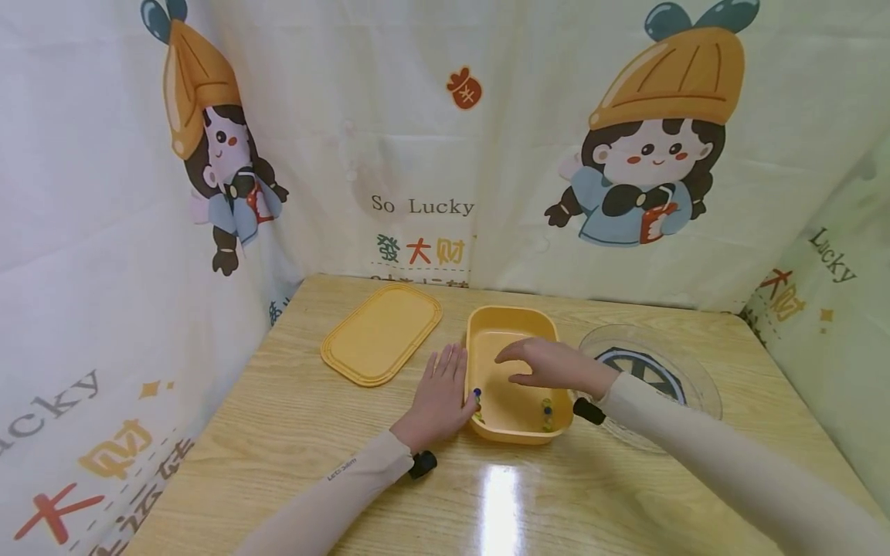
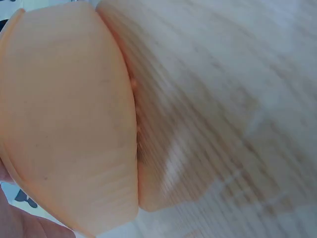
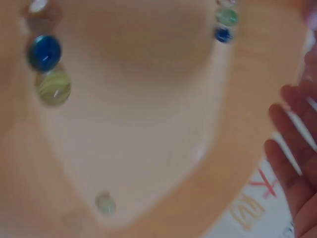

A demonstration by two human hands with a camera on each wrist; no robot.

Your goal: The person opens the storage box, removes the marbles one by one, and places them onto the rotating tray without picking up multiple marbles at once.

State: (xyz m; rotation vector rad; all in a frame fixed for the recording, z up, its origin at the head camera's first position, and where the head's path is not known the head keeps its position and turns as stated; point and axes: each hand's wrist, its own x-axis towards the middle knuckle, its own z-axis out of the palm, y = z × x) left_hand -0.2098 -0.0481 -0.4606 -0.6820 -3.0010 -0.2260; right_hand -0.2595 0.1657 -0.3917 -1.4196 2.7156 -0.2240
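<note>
A yellow rectangular box (image 1: 511,436) stands on the table with marbles inside. In the head view my left hand (image 1: 434,401) lies along its left side, fingers straight and the thumb at the rim. My right hand (image 1: 552,364) hovers above the box, fingers loosely bent and apart, nothing visible between them. Marbles line the right wall, including a blue marble (image 3: 44,53) and a yellow-streaked marble (image 3: 53,88). Along the left wall sit a green marble (image 3: 227,18) and others. A pale marble (image 3: 105,203) lies alone in a corner.
A yellow lid (image 1: 381,333) lies flat behind and left of the box. Right of the box, partly behind my right forearm, is a clear round dish (image 1: 705,386) with a dark wheel-like shape in it. A printed curtain (image 1: 514,154) hangs around the table's back and sides.
</note>
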